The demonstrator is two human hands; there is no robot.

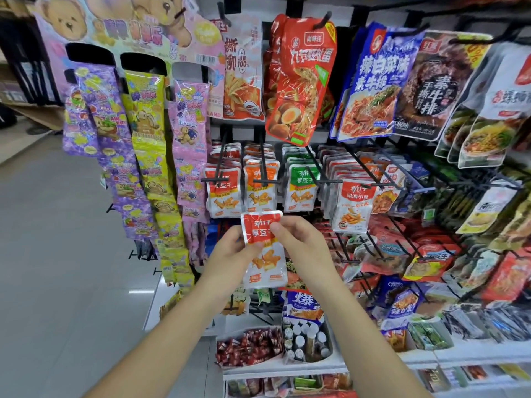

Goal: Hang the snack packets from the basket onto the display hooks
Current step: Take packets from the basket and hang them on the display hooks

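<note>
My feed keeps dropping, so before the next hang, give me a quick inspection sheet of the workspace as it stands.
Surface: display rack, black hooks crowded with hanging packets.
Job's things: red-topped packet held below the hook row, not hung; basket not in view.
Clutter: candy strips at left; trays of small goods below.
Hands: left hand and right hand both pinch the packet.
Cables: nothing seen.
Surroundings: shop aisle, grey floor at left.

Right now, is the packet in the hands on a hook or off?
Off. The left hand and right hand pinch the packet; its top sits below the hook, not on it.
</note>
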